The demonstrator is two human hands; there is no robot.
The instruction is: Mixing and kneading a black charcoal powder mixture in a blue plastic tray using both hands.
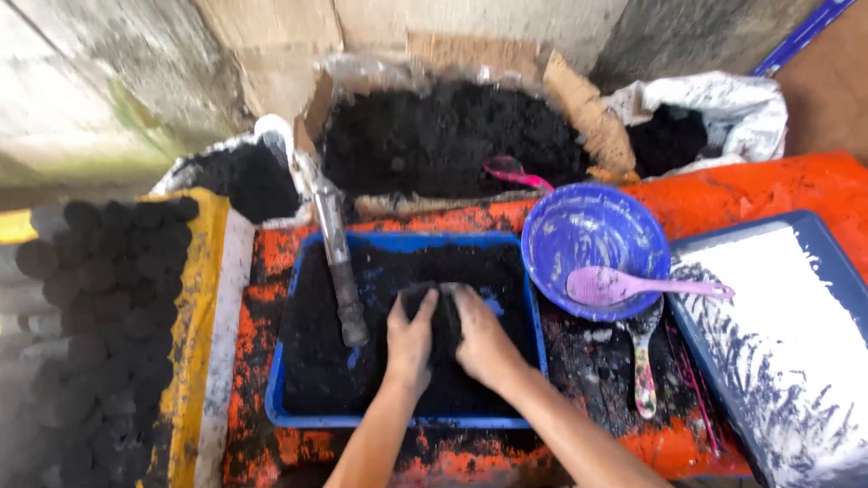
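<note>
My left hand (409,342) and my right hand (483,339) press together around a clump of black powder (444,318) in the middle of a blue tray (276,398). The tray holds a layer of the same black powder. Both hands are blackened and cupped against the clump from either side. A metal pipe tool (336,253) leans into the tray to the left of my left hand.
A blue bowl (565,226) with a pink spoon (624,287) sits right of the tray. A second spoon (643,361) lies below it. A blue tray of white powder (796,343) is far right. Black balls (99,307) fill a yellow tray at left. Open sacks of black powder (443,136) stand behind.
</note>
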